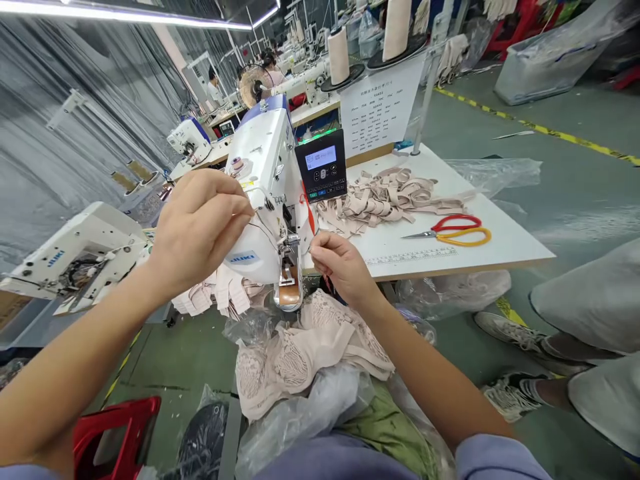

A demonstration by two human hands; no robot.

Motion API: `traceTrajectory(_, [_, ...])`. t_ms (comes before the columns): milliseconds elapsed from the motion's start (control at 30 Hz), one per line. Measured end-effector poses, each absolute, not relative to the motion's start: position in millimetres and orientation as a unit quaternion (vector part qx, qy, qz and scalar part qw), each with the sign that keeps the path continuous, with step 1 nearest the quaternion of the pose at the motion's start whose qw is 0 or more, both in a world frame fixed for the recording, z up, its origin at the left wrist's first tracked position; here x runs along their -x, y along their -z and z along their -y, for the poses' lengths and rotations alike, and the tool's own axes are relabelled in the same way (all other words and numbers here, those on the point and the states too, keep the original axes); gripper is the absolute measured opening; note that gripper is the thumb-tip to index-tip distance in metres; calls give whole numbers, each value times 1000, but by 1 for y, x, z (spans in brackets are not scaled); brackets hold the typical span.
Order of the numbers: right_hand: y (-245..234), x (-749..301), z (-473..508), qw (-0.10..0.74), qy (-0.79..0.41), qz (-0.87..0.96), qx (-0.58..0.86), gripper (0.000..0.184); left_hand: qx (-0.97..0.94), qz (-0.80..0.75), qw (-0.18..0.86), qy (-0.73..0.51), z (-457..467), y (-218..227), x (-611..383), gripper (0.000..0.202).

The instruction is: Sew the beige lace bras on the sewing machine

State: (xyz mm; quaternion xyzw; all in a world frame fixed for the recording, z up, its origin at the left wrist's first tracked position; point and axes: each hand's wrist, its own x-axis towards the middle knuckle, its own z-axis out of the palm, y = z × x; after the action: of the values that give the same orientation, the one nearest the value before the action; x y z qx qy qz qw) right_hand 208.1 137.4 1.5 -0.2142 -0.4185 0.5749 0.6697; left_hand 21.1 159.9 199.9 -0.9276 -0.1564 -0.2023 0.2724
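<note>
My left hand (200, 223) is raised at the left of the white sewing machine (263, 143), thumb and fingers pinched. A fine thread seems to run from its fingertips towards the needle area. My right hand (343, 263) is closed in a pinch just right of the presser foot (286, 275); what sits between its fingertips is too small to name. Below the machine's narrow arm, a beige lace bra (295, 360) lies on clear plastic over my lap. The lit control panel (321, 165) stands behind my right hand.
Beige straps (390, 197) are heaped on the white table (505, 233), beside scissors (453, 230) with red and yellow handles. Another sewing machine (75, 250) stands at left, a red stool (120, 433) below it. A person's legs (595, 300) are at right.
</note>
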Motion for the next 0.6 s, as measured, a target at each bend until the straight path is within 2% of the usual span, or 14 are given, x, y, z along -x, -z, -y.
traceTrajectory(167, [-9, -205, -134, 679, -512, 467, 242, 16, 930, 210, 218, 210, -151, -203, -22, 7])
traceTrajectory(267, [-17, -201, -133, 697, -391, 517, 307, 13, 920, 233, 222, 224, -145, -204, -20, 15])
traceTrajectory(400, [-35, -194, -140, 706, -214, 553, 386, 41, 914, 240, 234, 229, -139, -203, -13, 15])
traceTrajectory(500, [-46, -193, -150, 697, -245, 562, 373, 51, 912, 244, 236, 232, -134, -203, -8, 17])
traceTrajectory(600, [-47, -196, -160, 683, -317, 567, 333, 48, 911, 252, 227, 236, -129, -202, -4, 19])
